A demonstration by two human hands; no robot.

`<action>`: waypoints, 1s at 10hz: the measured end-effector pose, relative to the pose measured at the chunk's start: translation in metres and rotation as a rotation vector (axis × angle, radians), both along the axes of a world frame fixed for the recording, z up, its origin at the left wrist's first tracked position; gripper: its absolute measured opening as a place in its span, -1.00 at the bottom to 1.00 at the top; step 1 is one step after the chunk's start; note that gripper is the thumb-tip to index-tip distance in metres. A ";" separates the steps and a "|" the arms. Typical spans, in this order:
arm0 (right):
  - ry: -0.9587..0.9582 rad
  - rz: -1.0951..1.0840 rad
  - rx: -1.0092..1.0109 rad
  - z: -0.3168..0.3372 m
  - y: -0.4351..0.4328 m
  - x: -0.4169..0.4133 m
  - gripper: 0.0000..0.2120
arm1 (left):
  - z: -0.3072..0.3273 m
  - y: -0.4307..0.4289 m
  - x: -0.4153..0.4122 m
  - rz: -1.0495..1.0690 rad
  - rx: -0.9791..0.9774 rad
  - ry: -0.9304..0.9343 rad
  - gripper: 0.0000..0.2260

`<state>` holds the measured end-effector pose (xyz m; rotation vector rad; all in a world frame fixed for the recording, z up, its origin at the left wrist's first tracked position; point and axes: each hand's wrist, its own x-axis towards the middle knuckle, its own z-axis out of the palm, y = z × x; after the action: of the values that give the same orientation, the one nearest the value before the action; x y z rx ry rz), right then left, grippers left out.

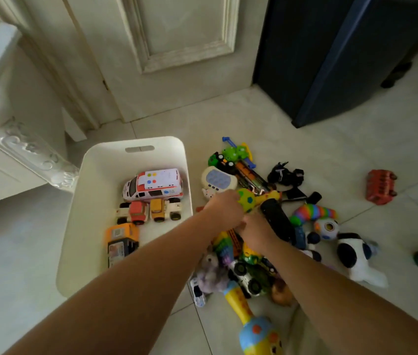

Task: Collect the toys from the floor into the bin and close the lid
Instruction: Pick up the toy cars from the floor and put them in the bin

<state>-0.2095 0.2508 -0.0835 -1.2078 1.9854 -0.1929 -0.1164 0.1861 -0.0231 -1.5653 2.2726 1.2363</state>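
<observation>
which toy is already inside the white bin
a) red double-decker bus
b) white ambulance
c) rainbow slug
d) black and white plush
b, the white ambulance lies inside the bin, while the other three are out on the floor.

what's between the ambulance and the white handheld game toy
The bin wall: the ambulance sits inside, the game toy outside on the floor. Head view.
</observation>
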 end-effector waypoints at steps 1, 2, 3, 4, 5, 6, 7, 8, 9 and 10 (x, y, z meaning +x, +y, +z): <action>0.027 0.074 0.008 -0.011 0.001 0.009 -0.74 | -0.031 0.013 -0.001 0.183 0.134 -0.018 -0.64; -0.097 0.081 -0.007 -0.030 -0.010 0.020 -0.67 | -0.068 0.031 0.004 0.482 0.121 0.004 -0.57; -0.134 0.056 -0.020 -0.048 -0.016 0.024 -0.64 | -0.102 0.039 0.008 0.650 0.174 0.067 -0.65; -0.025 0.123 0.068 -0.078 -0.023 0.029 -0.49 | -0.117 0.043 0.010 0.777 0.147 0.179 -0.64; 0.075 0.134 0.147 -0.086 -0.025 0.032 -0.41 | -0.131 0.049 0.013 0.823 0.157 0.206 -0.57; 0.100 0.043 0.073 -0.083 -0.026 0.033 -0.49 | -0.122 0.049 0.016 0.841 0.228 0.244 -0.60; -0.010 -0.028 -0.027 -0.071 -0.024 0.029 -0.48 | -0.111 0.045 0.018 0.840 0.209 0.258 -0.68; -0.192 -0.145 -0.131 -0.040 -0.024 0.013 -0.41 | -0.090 0.040 0.015 0.765 0.161 0.292 -0.67; -0.319 -0.223 -0.181 -0.021 -0.021 0.004 -0.39 | -0.074 0.036 0.012 0.741 0.220 0.379 -0.54; -0.507 -0.261 -0.204 0.004 -0.012 -0.006 -0.22 | -0.045 0.026 0.014 0.681 0.239 0.402 -0.56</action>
<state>-0.2150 0.2393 -0.0792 -0.9007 1.6883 -0.7709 -0.1027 0.2124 -0.0682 -2.2404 1.6954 2.0507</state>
